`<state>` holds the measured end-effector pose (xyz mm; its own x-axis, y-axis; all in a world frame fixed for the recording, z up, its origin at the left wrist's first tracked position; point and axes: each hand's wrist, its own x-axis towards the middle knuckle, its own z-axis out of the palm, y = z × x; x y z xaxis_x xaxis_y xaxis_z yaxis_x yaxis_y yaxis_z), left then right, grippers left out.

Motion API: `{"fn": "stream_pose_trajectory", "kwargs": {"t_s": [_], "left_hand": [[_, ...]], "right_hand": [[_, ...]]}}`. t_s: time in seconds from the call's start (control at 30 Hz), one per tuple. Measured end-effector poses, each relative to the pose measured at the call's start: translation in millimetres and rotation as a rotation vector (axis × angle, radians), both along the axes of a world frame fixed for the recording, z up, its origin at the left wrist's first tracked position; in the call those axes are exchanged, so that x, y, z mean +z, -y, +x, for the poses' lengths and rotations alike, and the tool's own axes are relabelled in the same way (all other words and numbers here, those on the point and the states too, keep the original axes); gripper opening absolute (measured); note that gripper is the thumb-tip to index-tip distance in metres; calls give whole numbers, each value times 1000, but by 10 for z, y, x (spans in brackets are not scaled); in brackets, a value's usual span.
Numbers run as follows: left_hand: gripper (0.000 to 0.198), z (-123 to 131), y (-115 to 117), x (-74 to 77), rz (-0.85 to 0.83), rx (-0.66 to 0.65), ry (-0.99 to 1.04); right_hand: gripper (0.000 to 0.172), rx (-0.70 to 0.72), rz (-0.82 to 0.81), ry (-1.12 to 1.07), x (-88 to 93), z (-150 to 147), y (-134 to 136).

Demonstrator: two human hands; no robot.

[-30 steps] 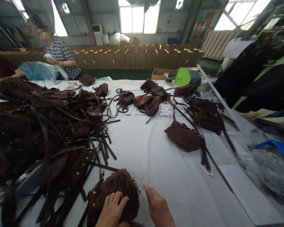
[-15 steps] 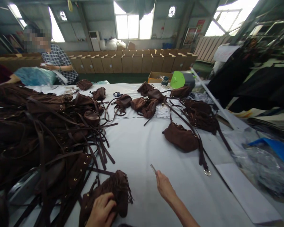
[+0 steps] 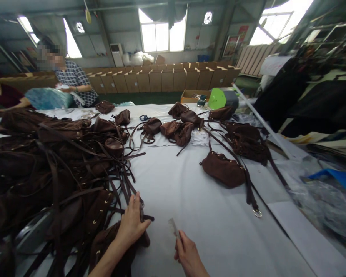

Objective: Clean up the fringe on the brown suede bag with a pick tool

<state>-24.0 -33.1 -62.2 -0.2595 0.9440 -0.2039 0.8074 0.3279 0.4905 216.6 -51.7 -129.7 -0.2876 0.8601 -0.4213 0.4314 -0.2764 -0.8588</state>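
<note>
Down at seven o'clock on the white-covered counter [image 3: 161, 184]: one dark brown bag [image 3: 125, 261], half hidden under the left hand [image 3: 130, 225] and forearm. Fingers there mostly straight, thumb out to the side; can't tell if gripping or just resting. At six o'clock, right hand [image 3: 188, 252] with fingers wrapped round a pale comb [image 3: 175, 229], near the bag but not touching it.

Over at nine, a big messy heap of brown bags [image 3: 60, 173], straps tangled all over. At four, a lone brown pouch [image 3: 223, 170] on its side, plus crumpled clear plastic [image 3: 331, 215] farther out. Near two, some green-and-grey thing [image 3: 217, 99] beside a cardboard box [image 3: 189, 97]. As for the room: rows of brown cartons [image 3: 161, 80] at twelve, bright window [image 3: 163, 36] above, and at ten a person in a checked shirt [image 3: 75, 77], holding something white.
</note>
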Motion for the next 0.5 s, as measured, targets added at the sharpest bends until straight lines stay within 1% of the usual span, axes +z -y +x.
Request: {"fn": "stream_pose_trajectory", "kwargs": {"t_s": [0.07, 0.13, 0.2, 0.27, 0.3, 0.33, 0.4, 0.5], "left_hand": [[99, 70, -209, -62, -96, 8, 36], [88, 76, -313, -144, -133, 5, 80], [62, 60, -305, -216, -168, -5, 155], [29, 71, -209, -275, -201, -28, 278], [18, 96, -139, -305, -216, -35, 356], [15, 133, -63, -341, -227, -33, 441], [30, 219, 83, -433, -235, 12, 616], [47, 291, 221, -612, -193, 150, 818]], "right_hand": [[43, 0, 27, 7, 14, 58, 2], [46, 6, 43, 23, 14, 152, 33], [51, 5, 14, 26, -15, 258, 94], [56, -13, -48, 2, -69, 344, 169], [57, -21, -76, -12, -98, 372, 203], [58, -23, -91, -20, -123, 389, 231], [57, 4, -75, -4, -142, 396, 255], [49, 95, 60, 46, -50, 372, 200]]}}
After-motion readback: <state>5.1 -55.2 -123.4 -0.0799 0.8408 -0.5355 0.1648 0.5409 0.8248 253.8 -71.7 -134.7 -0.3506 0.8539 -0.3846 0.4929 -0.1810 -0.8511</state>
